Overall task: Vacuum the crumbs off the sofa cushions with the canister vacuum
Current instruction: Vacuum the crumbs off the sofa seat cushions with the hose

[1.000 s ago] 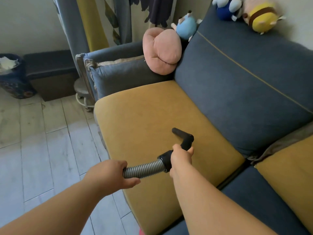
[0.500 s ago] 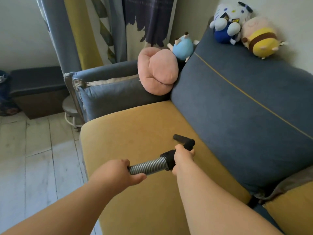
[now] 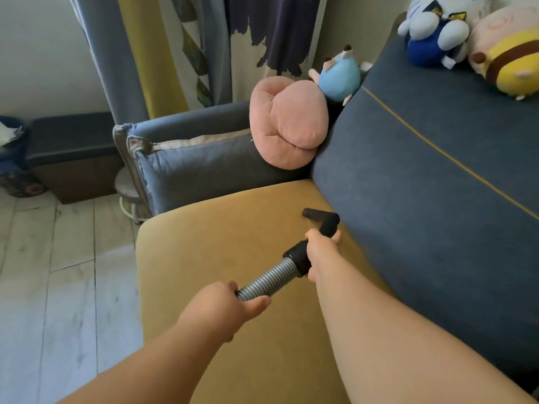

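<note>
Head view: on the left, pale wooden floor planks (image 3: 58, 287) run up to the mustard-yellow fabric seat cushion (image 3: 218, 243). Over the cushion's front half, the left hand (image 3: 221, 307) has its fingers wrapped round the ribbed silver vacuum hose (image 3: 268, 277). Further right, the right hand (image 3: 322, 252) grips the black plastic bent nozzle tube (image 3: 322, 217). The tube's tip sits low over the seat near its back edge, just beside the dark blue back cushion (image 3: 423, 199). A yellow-and-brown plush toy (image 3: 507, 62) lies on top of that cushion.
</note>
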`<control>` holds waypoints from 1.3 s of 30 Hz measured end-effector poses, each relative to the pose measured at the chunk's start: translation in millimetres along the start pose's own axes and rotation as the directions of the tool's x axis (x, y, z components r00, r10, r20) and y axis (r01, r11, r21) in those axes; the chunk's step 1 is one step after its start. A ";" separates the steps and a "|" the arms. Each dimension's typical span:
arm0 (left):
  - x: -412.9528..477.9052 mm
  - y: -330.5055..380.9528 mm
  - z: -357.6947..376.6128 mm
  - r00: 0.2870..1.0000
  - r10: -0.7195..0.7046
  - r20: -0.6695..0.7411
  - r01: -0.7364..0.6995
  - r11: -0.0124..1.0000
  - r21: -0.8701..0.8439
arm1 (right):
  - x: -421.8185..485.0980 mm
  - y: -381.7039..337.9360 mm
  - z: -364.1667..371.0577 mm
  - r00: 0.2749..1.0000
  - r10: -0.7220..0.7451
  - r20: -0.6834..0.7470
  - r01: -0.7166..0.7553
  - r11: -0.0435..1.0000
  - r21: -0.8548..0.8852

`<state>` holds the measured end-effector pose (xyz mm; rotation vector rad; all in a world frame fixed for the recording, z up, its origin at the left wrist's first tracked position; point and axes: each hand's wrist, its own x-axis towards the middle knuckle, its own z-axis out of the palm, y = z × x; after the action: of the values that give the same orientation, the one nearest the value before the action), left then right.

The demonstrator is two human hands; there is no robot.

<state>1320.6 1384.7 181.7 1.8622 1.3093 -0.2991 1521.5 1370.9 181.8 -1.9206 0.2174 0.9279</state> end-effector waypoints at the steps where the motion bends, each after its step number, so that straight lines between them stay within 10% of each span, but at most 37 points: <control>1: 2.1 -0.4 0.6 1.000 -0.006 0.004 0.007 1.000 -0.020 | 2.4 -2.3 4.2 1.000 -0.009 0.009 0.009 1.000 -0.015; 22: -26.9 -68.1 -40.1 0.992 -0.091 -0.085 0.085 0.994 -0.072 | -36.1 -3.2 93.4 0.947 0.009 0.321 0.068 0.971 -0.228; 39: -60.9 -40.3 -4.2 0.991 0.118 0.061 -0.123 0.989 0.077 | -59.2 47.2 -18.9 0.997 0.046 -0.061 -0.045 0.999 0.017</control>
<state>1258.3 1351.8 201.6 1.9769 1.1565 -0.3428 1466.3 1317.3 194.6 -1.9383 0.3049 0.8953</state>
